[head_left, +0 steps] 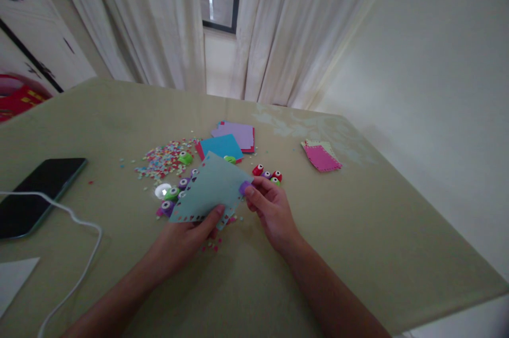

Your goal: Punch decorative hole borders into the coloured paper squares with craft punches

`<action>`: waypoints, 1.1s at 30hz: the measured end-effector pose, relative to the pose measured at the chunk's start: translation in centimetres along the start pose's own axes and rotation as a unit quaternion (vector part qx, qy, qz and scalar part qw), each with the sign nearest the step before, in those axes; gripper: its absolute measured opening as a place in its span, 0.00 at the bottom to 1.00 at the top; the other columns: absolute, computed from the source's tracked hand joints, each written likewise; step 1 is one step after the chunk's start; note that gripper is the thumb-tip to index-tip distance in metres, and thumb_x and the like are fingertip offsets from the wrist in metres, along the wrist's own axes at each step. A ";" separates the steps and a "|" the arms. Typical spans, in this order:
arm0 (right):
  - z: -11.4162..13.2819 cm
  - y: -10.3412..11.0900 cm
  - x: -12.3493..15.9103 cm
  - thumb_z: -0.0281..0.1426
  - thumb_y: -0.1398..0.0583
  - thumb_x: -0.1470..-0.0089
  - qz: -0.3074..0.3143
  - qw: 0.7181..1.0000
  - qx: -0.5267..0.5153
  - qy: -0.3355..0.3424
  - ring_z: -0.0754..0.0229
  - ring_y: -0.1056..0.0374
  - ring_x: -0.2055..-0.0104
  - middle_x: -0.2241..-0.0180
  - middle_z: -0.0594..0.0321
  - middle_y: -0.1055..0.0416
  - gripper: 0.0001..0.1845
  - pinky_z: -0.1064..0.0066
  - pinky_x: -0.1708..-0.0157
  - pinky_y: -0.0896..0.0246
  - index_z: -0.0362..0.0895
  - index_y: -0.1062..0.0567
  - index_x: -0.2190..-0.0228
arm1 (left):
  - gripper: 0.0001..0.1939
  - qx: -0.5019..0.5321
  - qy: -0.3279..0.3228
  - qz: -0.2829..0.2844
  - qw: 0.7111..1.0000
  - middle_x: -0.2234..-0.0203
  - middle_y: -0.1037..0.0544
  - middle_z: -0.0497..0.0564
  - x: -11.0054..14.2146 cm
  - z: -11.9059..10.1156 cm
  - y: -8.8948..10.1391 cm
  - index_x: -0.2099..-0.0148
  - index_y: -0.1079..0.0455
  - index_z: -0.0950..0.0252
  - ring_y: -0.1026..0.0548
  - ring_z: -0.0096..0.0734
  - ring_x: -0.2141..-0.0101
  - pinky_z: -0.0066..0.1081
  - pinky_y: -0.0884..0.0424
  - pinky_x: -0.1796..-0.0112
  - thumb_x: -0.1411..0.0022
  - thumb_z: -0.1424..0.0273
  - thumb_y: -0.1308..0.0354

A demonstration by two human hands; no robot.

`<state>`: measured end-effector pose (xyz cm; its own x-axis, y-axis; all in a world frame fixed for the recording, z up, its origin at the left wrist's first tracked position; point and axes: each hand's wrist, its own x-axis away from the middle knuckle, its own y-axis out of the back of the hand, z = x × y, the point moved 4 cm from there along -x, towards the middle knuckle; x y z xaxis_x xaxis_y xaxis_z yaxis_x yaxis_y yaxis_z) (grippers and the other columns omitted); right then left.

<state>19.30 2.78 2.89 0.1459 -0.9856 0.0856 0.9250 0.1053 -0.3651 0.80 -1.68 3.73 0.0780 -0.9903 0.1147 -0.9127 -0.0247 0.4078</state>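
Olive tabletop (pixel 377 232): left fingers (pixel 216 213) clamped on pale card (pixel 214 184), right fingers (pixel 256 198) gripping purple punch (pixel 244 187) at its edge.

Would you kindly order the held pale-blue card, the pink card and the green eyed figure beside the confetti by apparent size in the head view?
1. Pale-blue card
2. Pink card
3. Green eyed figure

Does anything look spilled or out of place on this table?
The loose coloured bits left of the blue card look spilled: they spread uncontained, with strays around. Pink bits lie by the left hand.
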 end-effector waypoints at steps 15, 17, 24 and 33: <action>-0.2 0.1 0.0 0.47 0.25 0.50 0.029 0.998 0.042 -0.025 0.68 0.55 0.77 0.77 0.73 0.41 0.21 0.70 0.77 0.63 0.44 0.24 0.71 | 0.22 0.035 0.035 0.035 0.998 0.84 0.27 0.46 0.1 0.2 -0.5 0.80 0.33 0.57 0.29 0.35 0.81 0.33 0.29 0.76 0.42 0.49 0.42; -0.2 0.0 0.1 0.47 0.26 0.50 0.032 0.998 0.042 -0.025 0.68 0.58 0.78 0.78 0.74 0.43 0.21 0.70 0.78 0.65 0.45 0.24 0.70 | 0.21 0.038 0.047 0.036 0.998 0.85 0.27 0.46 0.1 0.3 -0.5 0.79 0.33 0.57 0.29 0.35 0.82 0.33 0.30 0.77 0.43 0.49 0.42; 0.0 -0.2 0.1 0.47 0.25 0.50 0.026 0.998 0.043 -0.027 0.68 0.59 0.78 0.77 0.73 0.41 0.21 0.70 0.78 0.67 0.45 0.23 0.68 | 0.16 0.052 0.003 0.027 0.998 0.79 0.21 0.49 0.2 -0.6 -0.4 0.75 0.28 0.58 0.24 0.38 0.77 0.35 0.24 0.72 0.42 0.53 0.41; 0.5 -0.6 0.5 0.47 0.23 0.55 0.040 0.997 0.057 -0.026 0.67 0.50 0.76 0.76 0.70 0.35 0.21 0.72 0.77 0.54 0.45 0.21 0.69 | 0.15 0.045 0.006 0.008 0.999 0.74 0.16 0.51 0.1 0.3 -0.5 0.68 0.23 0.59 0.20 0.42 0.73 0.36 0.23 0.70 0.41 0.53 0.40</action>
<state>19.03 2.29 3.61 0.2359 -0.9655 0.1099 0.9433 0.2003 -0.2648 1.17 -1.81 3.21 0.0683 -0.9889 0.1317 -0.9459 -0.0222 0.3237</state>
